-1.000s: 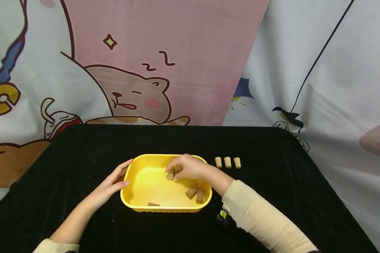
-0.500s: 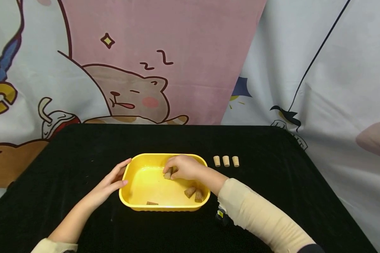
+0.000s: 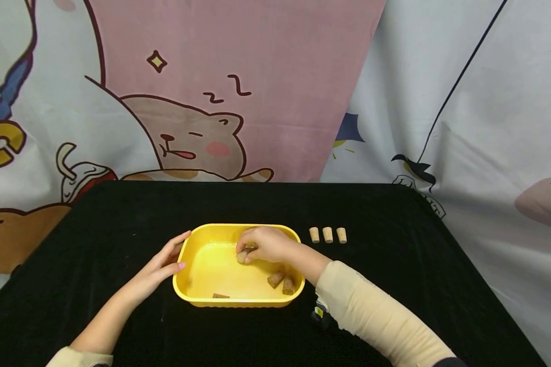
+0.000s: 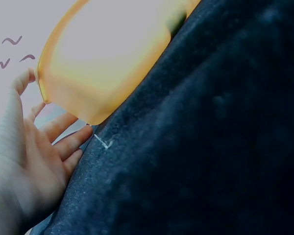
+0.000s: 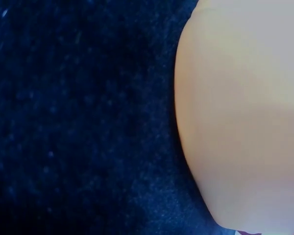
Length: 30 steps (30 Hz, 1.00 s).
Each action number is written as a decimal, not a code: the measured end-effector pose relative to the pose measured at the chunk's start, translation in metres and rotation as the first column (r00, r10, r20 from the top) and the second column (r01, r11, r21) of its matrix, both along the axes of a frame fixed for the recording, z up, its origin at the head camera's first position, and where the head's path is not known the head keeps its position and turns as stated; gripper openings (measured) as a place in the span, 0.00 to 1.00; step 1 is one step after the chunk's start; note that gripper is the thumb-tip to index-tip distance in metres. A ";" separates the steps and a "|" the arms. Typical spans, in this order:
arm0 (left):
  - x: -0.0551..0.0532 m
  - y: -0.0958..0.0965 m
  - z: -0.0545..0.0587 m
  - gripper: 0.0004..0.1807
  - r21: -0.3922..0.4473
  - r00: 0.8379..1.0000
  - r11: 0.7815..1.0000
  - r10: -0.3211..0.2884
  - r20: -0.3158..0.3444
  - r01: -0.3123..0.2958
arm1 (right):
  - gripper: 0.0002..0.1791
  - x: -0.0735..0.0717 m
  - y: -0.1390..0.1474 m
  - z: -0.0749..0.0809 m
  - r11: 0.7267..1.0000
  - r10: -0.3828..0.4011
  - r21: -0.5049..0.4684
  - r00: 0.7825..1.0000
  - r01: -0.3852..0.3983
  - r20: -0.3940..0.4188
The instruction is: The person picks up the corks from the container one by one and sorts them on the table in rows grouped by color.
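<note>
In the head view, my right hand [image 3: 270, 244] reaches into a yellow plastic basin [image 3: 239, 303] and pinches a cork stopper [image 3: 242, 257] between thumb and fingers. Another cork [image 3: 251, 245] shows right behind it, partly hidden by the fingers. My left hand [image 3: 158, 265] rests at the basin's left end, thumb by the rim and fingers along the outside. The left wrist view has the left hand's [image 4: 41, 152] extended fingers against the basin wall [image 4: 105, 110]. Only the basin's pale outer side [image 5: 225, 122] fills the right wrist view; the fingers are out of it.
Two corks lie at the basin's right end, one tilted [image 3: 275, 279] and one beside it [image 3: 287, 285]. A further cork [image 3: 221, 295] peeks over the front wall. Three paler corks stand in a row, the middle one [image 3: 328, 235] on the black cloth [image 3: 372, 219] behind the right arm.
My right thumb and fingers have closed in on the cork, which now leans and sits slightly lower left. The left hand stays at the basin; the head view has shifted a little.
</note>
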<state>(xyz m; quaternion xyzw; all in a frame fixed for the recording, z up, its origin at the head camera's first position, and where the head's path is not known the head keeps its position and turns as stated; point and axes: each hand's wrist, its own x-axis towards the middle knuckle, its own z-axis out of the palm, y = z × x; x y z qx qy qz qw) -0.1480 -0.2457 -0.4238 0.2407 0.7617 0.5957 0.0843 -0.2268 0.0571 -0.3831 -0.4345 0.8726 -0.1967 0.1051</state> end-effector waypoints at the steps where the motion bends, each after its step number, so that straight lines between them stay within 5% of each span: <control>1: 0.000 0.000 0.000 0.33 0.001 1.000 1.000 0.000 0.000 0.000 | 0.08 0.000 0.001 0.000 1.000 -0.001 -0.007 1.000 0.001 0.000; 15: 0.000 -0.001 0.000 0.33 0.004 1.000 1.000 -0.002 -0.013 0.002 | 0.09 0.006 0.006 0.013 0.983 -0.001 -0.181 0.999 0.007 0.033; 25: 0.000 -0.002 -0.001 0.33 0.007 1.000 1.000 -0.008 -0.026 0.008 | 0.08 0.020 0.018 0.041 0.917 -0.031 -0.391 0.993 0.073 0.112; 30: 0.000 -0.002 -0.001 0.33 0.003 1.000 1.000 -0.007 -0.025 0.007 | 0.09 0.026 0.030 0.050 0.885 -0.068 -0.457 0.996 0.089 0.062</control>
